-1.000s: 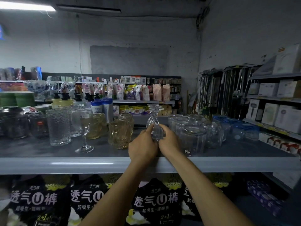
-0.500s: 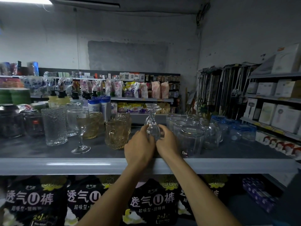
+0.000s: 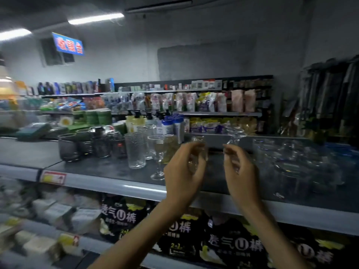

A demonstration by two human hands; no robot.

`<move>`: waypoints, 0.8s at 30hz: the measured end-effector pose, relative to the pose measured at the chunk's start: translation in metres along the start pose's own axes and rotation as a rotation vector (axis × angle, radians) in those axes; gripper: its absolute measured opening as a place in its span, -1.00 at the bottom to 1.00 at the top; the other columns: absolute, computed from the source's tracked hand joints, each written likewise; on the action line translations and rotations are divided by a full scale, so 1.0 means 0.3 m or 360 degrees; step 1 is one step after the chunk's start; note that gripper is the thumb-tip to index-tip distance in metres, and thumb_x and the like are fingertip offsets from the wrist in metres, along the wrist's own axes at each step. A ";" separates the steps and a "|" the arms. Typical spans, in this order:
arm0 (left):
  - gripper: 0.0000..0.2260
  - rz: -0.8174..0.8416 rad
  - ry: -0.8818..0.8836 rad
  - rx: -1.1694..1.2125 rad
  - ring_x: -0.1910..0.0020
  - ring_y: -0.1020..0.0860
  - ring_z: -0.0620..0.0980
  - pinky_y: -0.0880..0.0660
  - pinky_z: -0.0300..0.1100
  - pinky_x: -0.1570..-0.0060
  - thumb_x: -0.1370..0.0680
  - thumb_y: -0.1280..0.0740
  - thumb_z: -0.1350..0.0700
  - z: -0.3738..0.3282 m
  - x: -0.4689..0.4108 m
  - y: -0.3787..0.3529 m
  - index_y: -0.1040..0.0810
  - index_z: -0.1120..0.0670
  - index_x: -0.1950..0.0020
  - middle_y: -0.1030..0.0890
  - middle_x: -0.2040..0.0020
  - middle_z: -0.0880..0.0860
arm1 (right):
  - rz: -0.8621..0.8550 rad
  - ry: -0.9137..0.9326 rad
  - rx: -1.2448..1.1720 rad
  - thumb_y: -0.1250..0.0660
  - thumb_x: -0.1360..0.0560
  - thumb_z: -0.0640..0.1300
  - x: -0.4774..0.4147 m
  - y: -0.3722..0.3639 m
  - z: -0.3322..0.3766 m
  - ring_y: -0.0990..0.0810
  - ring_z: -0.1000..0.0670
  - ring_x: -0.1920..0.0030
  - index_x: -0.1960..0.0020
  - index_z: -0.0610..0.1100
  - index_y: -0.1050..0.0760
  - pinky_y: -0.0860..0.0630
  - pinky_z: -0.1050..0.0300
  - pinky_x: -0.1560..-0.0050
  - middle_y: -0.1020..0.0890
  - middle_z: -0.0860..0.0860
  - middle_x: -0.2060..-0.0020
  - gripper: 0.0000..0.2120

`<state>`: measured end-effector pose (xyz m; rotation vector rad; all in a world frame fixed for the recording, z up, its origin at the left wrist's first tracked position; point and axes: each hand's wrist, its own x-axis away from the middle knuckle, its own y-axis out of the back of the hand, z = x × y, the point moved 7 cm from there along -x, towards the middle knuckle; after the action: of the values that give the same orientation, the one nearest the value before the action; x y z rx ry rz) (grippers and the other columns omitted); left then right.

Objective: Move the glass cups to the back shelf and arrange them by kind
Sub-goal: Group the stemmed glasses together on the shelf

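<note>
The view is blurred by motion. My left hand (image 3: 184,171) grips a small clear glass (image 3: 199,150) just above the grey shelf (image 3: 116,184). My right hand (image 3: 240,171) is a hand's width to its right and holds an upside-down stemmed glass (image 3: 235,133), foot up, its bowl largely hidden by my fingers. Left of my hands on the shelf stand an upright wine glass (image 3: 158,154), an amber glass (image 3: 172,150), a textured tumbler (image 3: 136,152) and several dark grey glasses (image 3: 69,149). Clear glass jars (image 3: 291,167) crowd the shelf on the right.
Pump bottles and blue-capped bottles (image 3: 171,125) stand behind the glasses. A further shelf of packaged goods (image 3: 194,101) runs along the back wall. Black diaper packs (image 3: 120,216) fill the tier below. A red-and-yellow price tag (image 3: 53,177) sits on the shelf edge.
My hands, pressed together round the stemmed glass before, have drawn apart, each holding a glass. The camera has swung left, showing more of the shelf's left end.
</note>
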<state>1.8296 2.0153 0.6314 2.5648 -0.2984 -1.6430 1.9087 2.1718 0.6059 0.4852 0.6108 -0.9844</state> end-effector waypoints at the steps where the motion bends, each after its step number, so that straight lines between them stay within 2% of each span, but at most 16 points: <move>1: -0.78 -0.0047 -0.0020 -0.0087 -0.02 -0.61 -0.17 -0.58 -0.16 0.00 -0.58 -0.31 0.09 0.020 -0.039 0.066 -0.54 -0.07 -0.22 -0.64 -0.07 -0.12 | 0.0036 0.0109 -0.0012 -0.27 -0.67 -0.20 0.007 -0.050 0.065 -0.59 0.26 -0.13 -0.28 0.06 -0.54 -0.53 0.37 -0.08 -0.62 0.14 -0.15 -0.74; 3: -0.79 -0.0119 -0.0003 -0.0344 -0.04 -0.58 -0.13 -0.57 -0.09 -0.01 -0.59 -0.32 0.09 0.092 -0.122 0.179 -0.55 -0.03 -0.22 -0.63 -0.08 -0.10 | 0.0149 0.0234 -0.0047 -0.29 -0.65 -0.21 0.013 -0.175 0.174 -0.59 0.23 -0.12 -0.31 0.06 -0.53 -0.54 0.37 -0.07 -0.61 0.14 -0.15 -0.71; 5: -0.76 -0.0062 0.0111 -0.0616 -0.11 -0.57 -0.07 -0.57 -0.04 -0.03 -0.61 -0.32 0.00 0.176 -0.193 0.251 -0.54 -0.08 -0.28 -0.59 -0.16 -0.05 | 0.0302 0.0189 -0.0056 -0.31 -0.64 -0.21 0.007 -0.326 0.223 -0.59 0.14 -0.16 -0.40 0.05 -0.46 -0.59 0.20 -0.12 -0.60 0.07 -0.20 -0.64; 6: -0.73 0.0017 0.0196 -0.0714 -0.17 -0.55 -0.04 -0.58 -0.03 -0.04 -0.62 -0.32 -0.06 0.226 -0.219 0.269 -0.52 -0.12 -0.32 -0.56 -0.23 -0.02 | 0.0390 0.0136 0.0022 -0.31 -0.63 -0.21 0.003 -0.405 0.225 -0.56 0.05 -0.27 -0.48 0.03 -0.37 -0.59 0.07 -0.21 -0.54 0.01 -0.32 -0.55; 8: -0.67 0.0245 0.0368 -0.0810 -0.29 -0.51 0.02 -0.56 -0.01 -0.14 -0.62 -0.33 -0.15 0.325 -0.244 0.279 -0.51 -0.16 -0.38 -0.49 -0.33 0.04 | 0.0552 0.0052 0.0289 -0.32 -0.60 -0.22 0.003 -0.537 0.210 -0.30 -0.13 -0.54 -0.65 -0.02 -0.06 -0.45 -0.12 -0.42 -0.24 -0.11 -0.58 -0.28; 10: -0.64 0.0525 0.0489 -0.0801 -0.34 -0.47 0.04 -0.51 0.00 -0.28 -0.61 -0.34 -0.21 0.406 -0.245 0.261 -0.56 -0.13 -0.36 -0.48 -0.36 0.07 | 0.0630 0.0034 0.0558 -0.34 -0.60 -0.21 0.009 -0.610 0.191 -0.14 -0.20 -0.61 -0.68 -0.08 0.20 -0.34 -0.11 -0.50 0.00 -0.15 -0.65 -0.12; 12: -0.67 0.0659 0.0558 -0.0666 -0.26 -0.54 0.02 -0.54 0.06 -0.29 -0.59 -0.35 -0.25 0.447 -0.242 0.241 -0.64 -0.09 -0.22 -0.58 -0.26 0.03 | 0.0671 -0.0009 0.0717 -0.33 -0.63 -0.13 0.017 -0.650 0.170 -0.18 -0.18 -0.59 -0.66 -0.15 0.29 -0.29 -0.01 -0.48 0.02 -0.17 -0.65 -0.09; 15: -0.78 0.0617 0.0656 -0.0416 0.02 -0.69 -0.06 -0.66 0.06 -0.09 -0.61 -0.41 -0.10 0.459 -0.242 0.232 -0.65 0.04 -0.07 -0.70 -0.05 -0.02 | 0.0578 -0.0119 0.0660 -0.33 -0.64 -0.03 0.013 -0.676 0.125 -0.35 -0.15 -0.50 -0.66 -0.19 0.29 -0.37 0.07 -0.37 -0.18 -0.21 -0.60 -0.09; 18: -0.85 0.0586 0.0634 -0.0316 0.16 -0.71 -0.12 -0.68 -0.09 0.06 -0.60 -0.44 -0.04 0.439 -0.241 0.240 -0.63 0.03 0.02 -0.73 0.07 -0.03 | 0.0476 -0.0084 0.0590 -0.34 -0.63 0.01 0.008 -0.706 0.076 -0.52 -0.20 -0.36 -0.66 -0.12 0.22 -0.54 -0.08 -0.26 -0.37 -0.23 -0.51 -0.11; 20: -0.87 0.0538 0.0638 -0.0209 0.23 -0.70 -0.15 -0.64 -0.20 0.16 -0.58 -0.47 0.00 0.409 -0.240 0.266 -0.63 0.03 0.09 -0.73 0.14 -0.02 | 0.0473 -0.0045 0.0513 -0.37 -0.61 -0.01 0.014 -0.709 0.065 -0.57 -0.21 -0.29 -0.65 -0.03 0.17 -0.59 -0.16 -0.17 -0.45 -0.22 -0.46 -0.14; 22: -0.87 0.0380 0.0652 -0.0137 0.24 -0.68 -0.17 -0.63 -0.20 0.14 -0.57 -0.48 0.02 0.374 -0.243 0.329 -0.64 0.03 0.13 -0.72 0.16 -0.02 | 0.0488 0.0040 0.0486 -0.38 -0.60 -0.04 0.027 -0.686 0.088 -0.56 -0.19 -0.30 -0.64 0.04 0.08 -0.59 -0.14 -0.17 -0.49 -0.16 -0.43 -0.19; 24: -0.86 0.0162 0.0685 0.0033 0.15 -0.72 -0.10 -0.67 -0.10 0.03 -0.56 -0.50 0.02 0.332 -0.232 0.409 -0.68 0.08 0.09 -0.74 0.16 0.01 | 0.0409 0.0216 0.0467 -0.38 -0.60 -0.07 0.042 -0.627 0.149 -0.53 -0.13 -0.32 -0.61 0.04 -0.16 -0.55 -0.07 -0.22 -0.50 -0.05 -0.42 -0.34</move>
<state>1.6965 1.9135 0.6724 2.7741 -0.4016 -1.0219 1.7606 2.0468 0.6105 0.8749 0.5112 -0.8023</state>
